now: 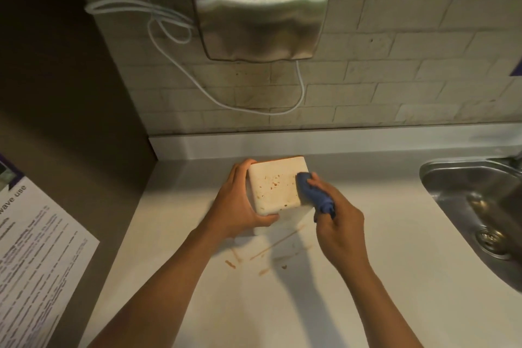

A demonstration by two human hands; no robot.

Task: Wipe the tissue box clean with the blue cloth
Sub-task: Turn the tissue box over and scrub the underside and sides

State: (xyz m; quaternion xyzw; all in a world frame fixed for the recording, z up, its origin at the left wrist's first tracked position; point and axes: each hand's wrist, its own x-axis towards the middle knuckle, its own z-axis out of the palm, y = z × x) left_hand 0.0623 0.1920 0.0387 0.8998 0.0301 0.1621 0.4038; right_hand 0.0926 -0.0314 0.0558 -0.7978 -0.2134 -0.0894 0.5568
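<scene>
I see only one speckled, rounded-corner face of the pale tissue box (275,185); opening hidden. Left hand (240,203) grips it above the smooth tabletop (381,248). Right hand (337,223) clutches bunched blue cloth (312,191) against its right edge.

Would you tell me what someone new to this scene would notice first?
Mid-frame, the left hand grips a pale tissue box speckled with reddish-brown spots, while the right hand presses a bunched blue cloth against the box's right edge. Similar streaks mark the white counter just below. A steel hand dryer hangs on the tiled wall above.
</scene>
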